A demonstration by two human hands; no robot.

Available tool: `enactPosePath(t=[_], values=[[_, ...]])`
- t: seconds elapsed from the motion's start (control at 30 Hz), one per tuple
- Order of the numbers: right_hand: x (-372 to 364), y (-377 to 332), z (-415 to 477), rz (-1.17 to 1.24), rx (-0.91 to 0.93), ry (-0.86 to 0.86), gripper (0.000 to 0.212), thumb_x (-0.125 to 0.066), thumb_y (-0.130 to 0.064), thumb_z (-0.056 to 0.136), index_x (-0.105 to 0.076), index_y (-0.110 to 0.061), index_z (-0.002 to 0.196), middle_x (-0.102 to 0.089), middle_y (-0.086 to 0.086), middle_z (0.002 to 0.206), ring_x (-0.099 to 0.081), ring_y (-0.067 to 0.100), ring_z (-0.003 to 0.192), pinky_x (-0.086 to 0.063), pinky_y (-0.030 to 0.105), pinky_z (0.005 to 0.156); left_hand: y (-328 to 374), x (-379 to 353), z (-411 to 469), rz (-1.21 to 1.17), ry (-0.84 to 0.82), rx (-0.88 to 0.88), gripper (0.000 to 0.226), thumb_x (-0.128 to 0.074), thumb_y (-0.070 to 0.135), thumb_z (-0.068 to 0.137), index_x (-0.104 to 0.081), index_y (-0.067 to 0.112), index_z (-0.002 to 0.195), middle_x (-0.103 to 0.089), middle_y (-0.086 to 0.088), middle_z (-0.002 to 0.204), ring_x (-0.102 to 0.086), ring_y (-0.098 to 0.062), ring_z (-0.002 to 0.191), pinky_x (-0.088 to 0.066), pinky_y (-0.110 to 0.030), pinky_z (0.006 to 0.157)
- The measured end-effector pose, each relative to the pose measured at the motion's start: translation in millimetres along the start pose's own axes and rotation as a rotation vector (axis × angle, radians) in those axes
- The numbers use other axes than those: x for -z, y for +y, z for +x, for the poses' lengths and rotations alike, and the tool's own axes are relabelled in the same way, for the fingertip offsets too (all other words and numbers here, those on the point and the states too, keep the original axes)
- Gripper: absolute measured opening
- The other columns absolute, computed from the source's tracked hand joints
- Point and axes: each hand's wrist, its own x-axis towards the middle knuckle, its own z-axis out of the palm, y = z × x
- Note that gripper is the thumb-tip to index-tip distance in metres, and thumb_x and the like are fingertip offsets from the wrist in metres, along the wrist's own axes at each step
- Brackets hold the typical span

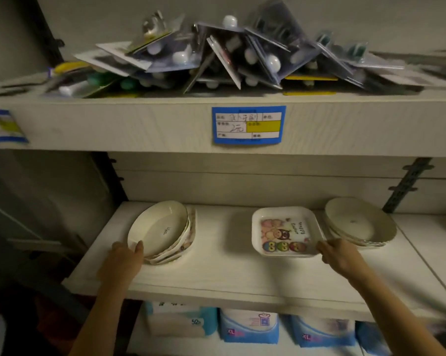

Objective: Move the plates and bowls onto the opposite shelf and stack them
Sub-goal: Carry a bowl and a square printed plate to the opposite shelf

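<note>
On the pale wooden shelf [216, 273] a tilted stack of cream oval bowls and plates [162, 228] stands at the left. My left hand [124, 255] grips the near rim of that stack, thumb inside the top bowl. A square white plate with cartoon owls [286, 231] lies in the middle; my right hand [338, 255] pinches its near right corner. Further right sits a second stack of cream round bowls [359, 222], untouched.
The shelf above carries a heap of blister-packed goods [229, 57] and a blue price label [248, 124] on its front edge. Blue and white packages [248, 327] fill the shelf below. A dark bracket rail [406, 186] runs up the right back wall.
</note>
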Motion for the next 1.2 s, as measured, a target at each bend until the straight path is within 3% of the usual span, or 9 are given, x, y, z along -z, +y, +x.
enactPosePath(t=[0.07, 0.17, 0.3, 0.37, 0.47, 0.6, 0.83, 0.97, 1.2], values=[[-5.9, -1.7, -6.1, 0.018, -0.008, 0.014, 0.037, -0.041, -0.021, 0.097, -0.056, -0.013, 0.065, -0.053, 0.005, 0.06, -0.047, 0.015, 0.055, -0.036, 0.024, 0.051, -10.5, -3.4, 15.0, 0.048, -0.113, -0.01, 0.054, -0.038, 0.047, 0.091, -0.057, -0.001, 0.107, -0.062, -0.022, 0.105, -0.058, -0.035, 0.096, -0.046, -0.043, 0.089], [-11.6, -6.7, -16.6, 0.026, -0.053, 0.065, 0.04, -0.043, -0.02, 0.096, -0.053, -0.016, 0.058, -0.054, 0.003, 0.059, -0.048, 0.017, 0.058, -0.036, 0.028, 0.056, -13.1, -1.2, 23.2, -0.005, -0.184, -0.059, 0.043, -0.043, 0.036, 0.092, -0.063, -0.002, 0.096, -0.064, -0.022, 0.098, -0.059, -0.035, 0.091, -0.046, -0.04, 0.084], [-17.7, -12.9, -31.2, 0.041, -0.103, 0.102, 0.034, -0.043, -0.019, 0.096, -0.059, -0.006, 0.069, -0.06, 0.012, 0.069, -0.055, 0.028, 0.074, -0.043, 0.038, 0.071, -12.6, 5.4, 30.6, -0.082, -0.219, -0.075, 0.034, -0.051, 0.027, 0.089, -0.064, -0.003, 0.096, -0.063, -0.023, 0.098, -0.057, -0.036, 0.092, -0.043, -0.037, 0.079], [-21.0, -13.3, -36.0, 0.055, -0.123, 0.117, 0.032, -0.043, -0.019, 0.095, -0.062, -0.003, 0.076, -0.06, 0.012, 0.069, -0.054, 0.028, 0.072, -0.044, 0.041, 0.073, -13.6, 8.2, 34.2, -0.103, -0.235, -0.081, 0.032, -0.052, 0.026, 0.088, -0.065, -0.003, 0.093, -0.062, -0.023, 0.093, -0.057, -0.036, 0.088, -0.042, -0.037, 0.076], [-24.5, -9.6, -39.4, 0.072, -0.155, 0.135, 0.035, -0.043, -0.02, 0.095, -0.066, 0.002, 0.083, -0.054, 0.003, 0.06, -0.048, 0.019, 0.062, -0.039, 0.035, 0.068, -12.5, 12.9, 38.5, -0.164, -0.221, -0.105, 0.029, -0.052, 0.022, 0.088, -0.062, -0.004, 0.078, -0.058, -0.02, 0.075, -0.053, -0.032, 0.073, -0.039, -0.035, 0.068], [-27.0, -4.5, -43.7, 0.086, -0.183, 0.171, 0.038, -0.044, -0.022, 0.095, -0.057, -0.009, 0.061, -0.052, 0.002, 0.057, -0.045, 0.016, 0.056, -0.035, 0.031, 0.059, -12.6, 20.3, 44.1, -0.342, -0.212, -0.115, 0.032, -0.051, 0.018, 0.087, -0.061, -0.006, 0.068, -0.046, -0.014, 0.056, -0.04, -0.025, 0.055, -0.032, -0.032, 0.06], [-25.1, 1.6, -63.1, 0.174, -0.211, 0.225, 0.036, -0.044, -0.022, 0.095, -0.058, -0.007, 0.066, -0.052, 0.003, 0.06, -0.045, 0.016, 0.058, -0.036, 0.032, 0.058, -1.1, 42.4, 27.4, -0.475, -0.133, -0.279, 0.032, -0.046, 0.018, 0.09, -0.054, 0.006, 0.062, -0.052, -0.017, 0.068, -0.047, -0.03, 0.069, -0.036, -0.036, 0.068], [-24.3, 17.0, -81.1, 0.26, -0.25, 0.252, 0.032, -0.043, -0.023, 0.096, -0.06, -0.008, 0.073, -0.05, 0.002, 0.062, -0.044, 0.014, 0.058, -0.036, 0.025, 0.055, 19.5, 46.5, 0.2, -0.58, -0.194, -0.396, 0.031, -0.047, 0.014, 0.091, -0.054, 0.007, 0.061, -0.054, -0.015, 0.071, -0.048, -0.028, 0.075, -0.035, -0.036, 0.072], [-9.1, 51.2, -132.3, 0.34, -0.306, 0.382, 0.032, -0.041, -0.023, 0.097, -0.061, -0.01, 0.076, -0.058, 0.004, 0.071, -0.053, 0.016, 0.066, -0.044, 0.024, 0.062, 75.5, 24.4, -57.4, -0.576, -0.386, -0.631, 0.032, -0.048, 0.011, 0.09, -0.052, 0.0, 0.06, -0.046, -0.011, 0.055, -0.038, -0.021, 0.054, -0.028, -0.03, 0.058]])
